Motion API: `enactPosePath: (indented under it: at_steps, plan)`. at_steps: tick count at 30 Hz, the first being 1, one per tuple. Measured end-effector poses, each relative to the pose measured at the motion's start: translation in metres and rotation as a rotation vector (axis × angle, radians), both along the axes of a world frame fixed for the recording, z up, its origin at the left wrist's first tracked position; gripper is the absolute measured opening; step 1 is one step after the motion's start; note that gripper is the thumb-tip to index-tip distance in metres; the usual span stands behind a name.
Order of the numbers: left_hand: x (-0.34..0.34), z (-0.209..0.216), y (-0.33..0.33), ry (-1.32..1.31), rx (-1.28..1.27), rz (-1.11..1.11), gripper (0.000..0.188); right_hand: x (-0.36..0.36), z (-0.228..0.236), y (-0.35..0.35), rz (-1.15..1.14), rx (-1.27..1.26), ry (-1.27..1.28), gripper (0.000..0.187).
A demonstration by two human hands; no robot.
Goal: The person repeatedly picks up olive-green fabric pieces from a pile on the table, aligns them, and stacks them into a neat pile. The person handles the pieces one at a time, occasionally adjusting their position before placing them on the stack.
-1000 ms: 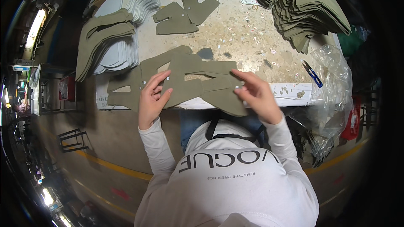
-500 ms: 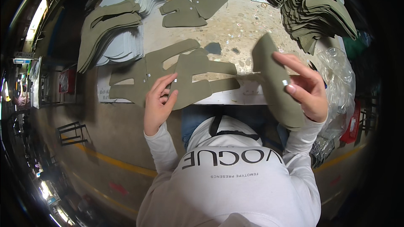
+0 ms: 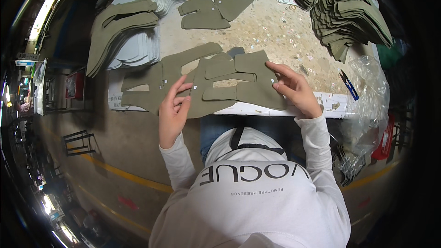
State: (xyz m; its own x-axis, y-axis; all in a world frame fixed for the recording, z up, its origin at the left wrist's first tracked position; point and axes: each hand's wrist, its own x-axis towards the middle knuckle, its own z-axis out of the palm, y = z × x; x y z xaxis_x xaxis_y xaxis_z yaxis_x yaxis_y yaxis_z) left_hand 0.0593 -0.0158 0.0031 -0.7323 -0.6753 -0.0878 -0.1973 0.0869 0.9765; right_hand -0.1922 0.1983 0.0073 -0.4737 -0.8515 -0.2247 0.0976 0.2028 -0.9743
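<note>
Olive pieces [image 3: 174, 67] are overlapped along the worktop's [image 3: 275, 30] near edge. The rightmost piece [image 3: 261, 91] is held by the right hand [image 3: 298, 91]; the middle piece [image 3: 202, 93] is touched by the left hand [image 3: 173, 115], half-curled, grip unclear.

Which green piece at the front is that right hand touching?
The rightmost olive piece in the row at the near edge of the table: the right hand has its thumb on it, beside its white label. The row's others lie farther left.

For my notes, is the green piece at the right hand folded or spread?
Spread: the green piece lies flat at the right hand, with no fold showing.
</note>
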Motion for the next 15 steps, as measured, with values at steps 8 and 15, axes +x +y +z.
enactPosePath:
  at_steps: [8,15]
  plan:
    - [-0.011,0.005,-0.003,-0.022,-0.021,-0.024,0.051,0.014,-0.013,0.009,-0.019,-0.044,0.324,0.047]
    - [-0.013,0.012,0.008,-0.060,-0.132,-0.122,0.050,0.019,-0.013,0.014,-0.042,-0.045,0.298,0.051]
